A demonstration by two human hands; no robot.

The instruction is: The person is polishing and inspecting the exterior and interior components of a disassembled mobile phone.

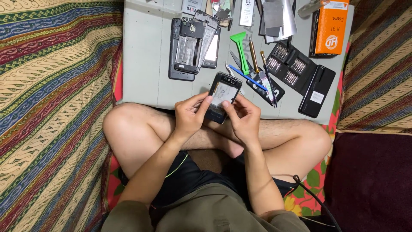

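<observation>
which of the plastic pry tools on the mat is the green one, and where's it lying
The green pry tool is the wide-headed one lying above the phone frame held in both hands; the blue pry tool beside it is a thin, flat stick lying slantwise.

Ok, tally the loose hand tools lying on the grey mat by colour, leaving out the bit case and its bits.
Green: 1, the green plastic pry tool
Blue: 1, the blue spudger
Gold-handled: 2, the left screwdriver and the right screwdriver
Total: 4
Dark or metal pieces beneath them are too blurred to count.
</observation>
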